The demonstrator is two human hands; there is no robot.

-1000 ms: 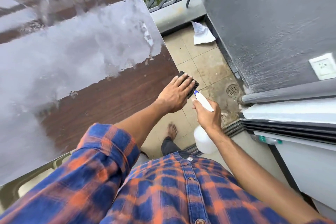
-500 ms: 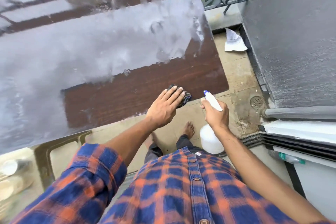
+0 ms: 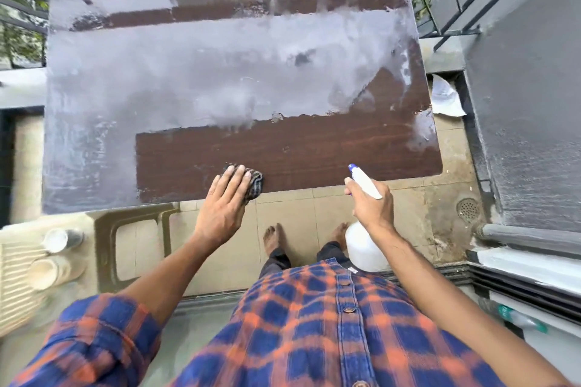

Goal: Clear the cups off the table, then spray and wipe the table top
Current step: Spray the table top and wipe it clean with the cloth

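Both hands busy — left hand [image 3: 224, 210] on cloth [image 3: 253, 183], right hand [image 3: 372, 209] round spray bottle [image 3: 364, 248].

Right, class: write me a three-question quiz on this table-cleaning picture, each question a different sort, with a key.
1. True or false: the left hand presses a cloth on the table top.
2. What does the right hand hold? A) spray bottle B) cup C) brush
3. Fill in: the cups lie off the table, at the picture's lower ____ side.

Key: 1 true; 2 A, the spray bottle; 3 left.
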